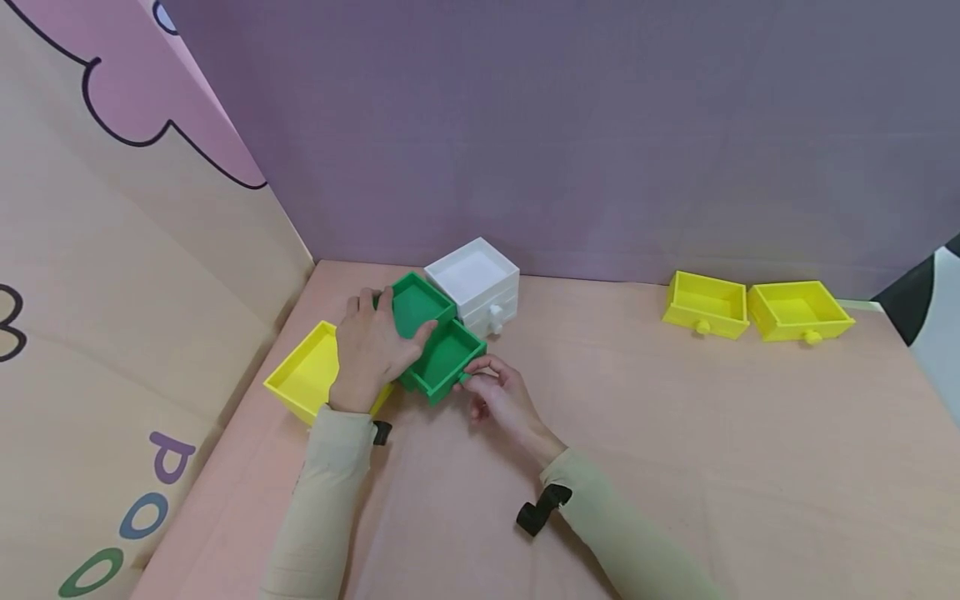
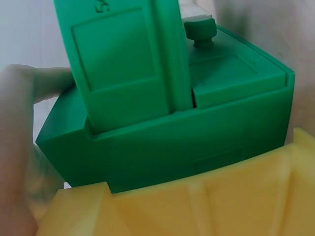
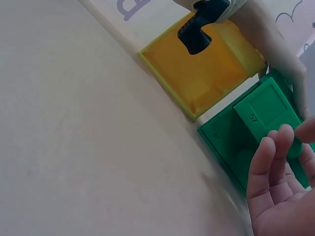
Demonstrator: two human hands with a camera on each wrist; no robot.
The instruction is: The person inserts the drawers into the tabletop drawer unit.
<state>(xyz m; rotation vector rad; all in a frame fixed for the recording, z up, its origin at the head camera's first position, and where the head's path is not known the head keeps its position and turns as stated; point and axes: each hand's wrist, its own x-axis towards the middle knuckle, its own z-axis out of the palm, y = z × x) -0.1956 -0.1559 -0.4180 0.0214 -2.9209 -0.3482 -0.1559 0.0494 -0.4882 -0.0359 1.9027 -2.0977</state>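
A small green drawer cabinet (image 1: 418, 304) with an open top stands left of centre in the head view. One green drawer (image 1: 447, 358) sticks out of its front; the left wrist view shows another drawer (image 2: 231, 78) flush in the cabinet, with a green knob (image 2: 201, 30). My left hand (image 1: 375, 346) grips the cabinet from above, fingers at its left side and thumb across towards the right. At the front of the pulled-out drawer, my right hand (image 1: 512, 407) pinches the knob between thumb and fingers. The drawer's underside bears a moulded number.
Directly behind the green cabinet is a white drawer cabinet (image 1: 472, 275) with a white knob. A yellow open box (image 1: 303, 375) lies beside and partly under my left wrist. Two yellow drawers (image 1: 705, 300) with knobs stand far right by the purple back wall (image 1: 585, 150).
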